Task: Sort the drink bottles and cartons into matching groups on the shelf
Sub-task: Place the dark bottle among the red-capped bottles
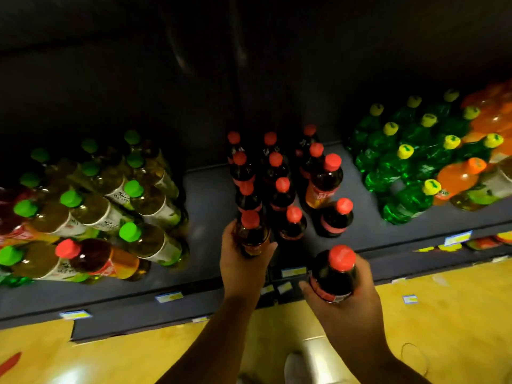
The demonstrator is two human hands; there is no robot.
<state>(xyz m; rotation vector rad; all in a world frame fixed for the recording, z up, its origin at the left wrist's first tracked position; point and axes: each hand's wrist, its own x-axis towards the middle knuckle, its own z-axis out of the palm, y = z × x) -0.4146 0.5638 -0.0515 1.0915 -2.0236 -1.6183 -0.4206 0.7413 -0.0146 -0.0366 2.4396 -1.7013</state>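
Both hands (243, 261) (346, 306) forward (bottle (333, 275) each)

Glossy yellow wooden flooring (443, 314) fills the foreground below the display, catching a bright patch of reflected light at lower left. Small blue-and-yellow price tags (169, 297) dot the dark front edges of the unit, and one similar tag (410, 299) lies loose on the floor at right, near a thin loop of cord (415, 358). A red object (9, 363), cut off by the frame's left edge, rests on the floor, while a white shoe (295, 367) shows at the bottom centre beside a pale box-like shape (315, 347).
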